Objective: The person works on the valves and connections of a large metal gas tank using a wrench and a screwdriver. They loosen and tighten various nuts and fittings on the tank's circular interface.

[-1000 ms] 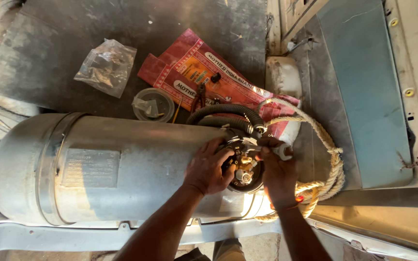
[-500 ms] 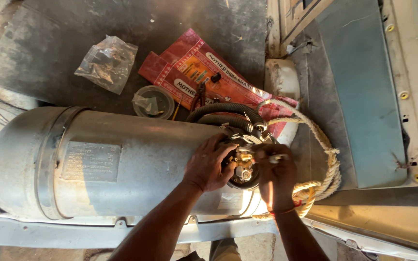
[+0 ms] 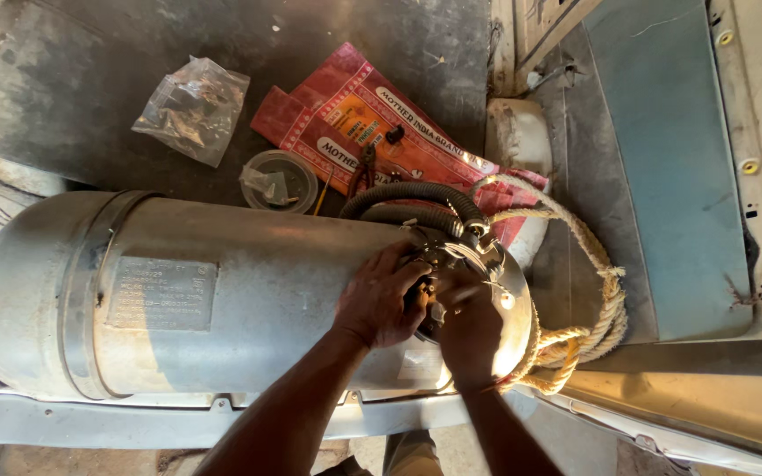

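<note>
A large grey metal cylinder (image 3: 222, 291) lies on its side across the view. At its right end sits a round valve fitting (image 3: 474, 251) with small brass parts. My left hand (image 3: 381, 300) rests on the cylinder with its fingers curled onto the fitting's left side. Just right of it, my right hand (image 3: 469, 328) is closed over the fitting's lower part and hides its middle. A black ribbed hose (image 3: 416, 196) arches over the top of the fitting. A thick tan rope (image 3: 593, 300) loops around the cylinder's right end.
Behind the cylinder lie a red printed sack (image 3: 354, 115), a clear plastic bag of small parts (image 3: 191, 106) and a small round container (image 3: 280, 181). A white jug (image 3: 518, 137) stands by a blue-grey vehicle panel (image 3: 663, 159) at right. A pale metal rail (image 3: 134, 423) runs below.
The view has shifted slightly. My right hand has moved up over the fitting and now covers more of it; my left hand stays on its left side.
</note>
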